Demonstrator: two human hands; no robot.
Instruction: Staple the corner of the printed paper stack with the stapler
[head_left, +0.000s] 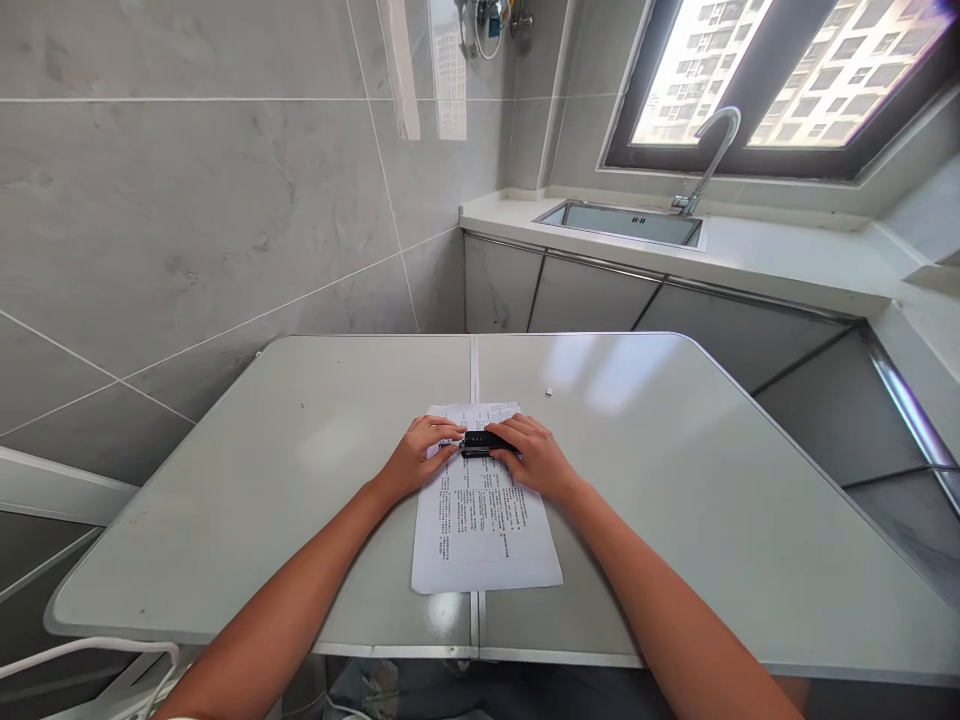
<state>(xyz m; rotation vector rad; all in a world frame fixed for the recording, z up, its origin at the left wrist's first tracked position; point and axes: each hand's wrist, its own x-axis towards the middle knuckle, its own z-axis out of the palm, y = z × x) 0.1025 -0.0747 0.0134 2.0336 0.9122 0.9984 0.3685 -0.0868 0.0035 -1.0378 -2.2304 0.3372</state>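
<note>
My right hand (531, 455) grips stapler (478, 438); my left hand (422, 455) at its 9 o'clock end, grip unclear; paper (487, 555) beneath, on table (225, 500).

I am in what looks like a kitchen: ahead, a sink (622, 224) and curved tap (712, 170) sit in a white worktop (780, 243) over grey cabinets (596, 290).
</note>
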